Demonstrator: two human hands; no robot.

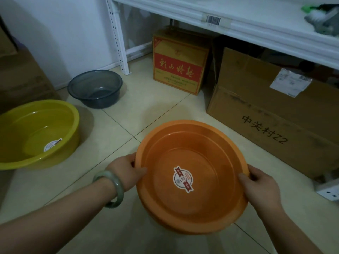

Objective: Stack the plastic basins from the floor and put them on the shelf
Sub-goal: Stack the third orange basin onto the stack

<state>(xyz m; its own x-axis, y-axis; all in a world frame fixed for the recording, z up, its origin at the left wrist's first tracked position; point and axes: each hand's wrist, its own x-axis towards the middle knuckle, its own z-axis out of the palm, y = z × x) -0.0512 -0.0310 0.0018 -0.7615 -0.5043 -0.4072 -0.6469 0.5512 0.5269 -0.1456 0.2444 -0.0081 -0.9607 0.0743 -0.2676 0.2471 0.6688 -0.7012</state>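
Holding an orange plastic basin [192,176] by its rim, you have one hand on each side: your left hand [126,171] grips the edge at nine o'clock, thumb inside the bowl, and your right hand [256,184] grips at three o'clock the same way. That balanced two-sided hold keeps the wide, light basin level, low over the tiled floor [146,110]; a second rim showing beneath suggests it may already be nested in another orange basin, though that is hard to confirm. A jade-green bangle [111,187] circles your left wrist.

At nine o'clock in the view, a yellow basin [36,132] sits on the floor, well apart. At eleven o'clock, a dark grey basin [95,88] stands near the shelf's post. Both rest open side up, ready to nest. The white shelf [183,8] runs across the top, from twelve to two o'clock.

A round red-and-white sticker [183,178] lies in the orange basin's bottom, its print too small to read. The yellow basin carries a similar one. A brown carton [266,110] under the shelf reads "中关村Z2". A red-and-yellow box [179,65] has Chinese brush lettering that I cannot read with confidence.
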